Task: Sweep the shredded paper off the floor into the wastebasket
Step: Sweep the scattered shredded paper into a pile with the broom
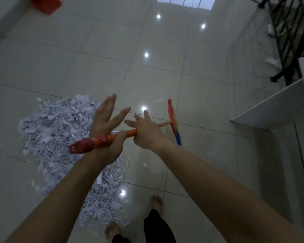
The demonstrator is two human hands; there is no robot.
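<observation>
A: Start at the fingers. What are they doing on that broom handle (111, 138)?

B: The left hand (105, 130) has its thumb hooked over the top of the shaft near the red end cap, but the four fingers (111, 102) are straight and spread, pointing away from the wood. The right hand (146, 132) sits on the handle further down; its fingers (144, 114) look splayed and lifted too, so the palm seems to do the holding. Whether anything curls underneath, I cannot tell.

A: So neither fist is wrapped round it?

B: Not that I can see. It looks like a loose hold, mid-adjustment.

A: And the broom head (173, 123)?

B: On the tiles to the right, blurred, apart from the shredded paper (60, 130), which lies heaped on the floor (165, 67) left of the hands and trails toward the bare feet.

A: How will that paper behave?

B: I'd judge it very light and fluffy; hard strokes would scatter it, so short, low drags suit it. The handle looks stiff and glossy, possibly slick; two wrapped hands spaced apart would steer better.

A: The wastebasket?

B: Only a red object (46, 4) far off at the top left; I can't say what it is
</observation>
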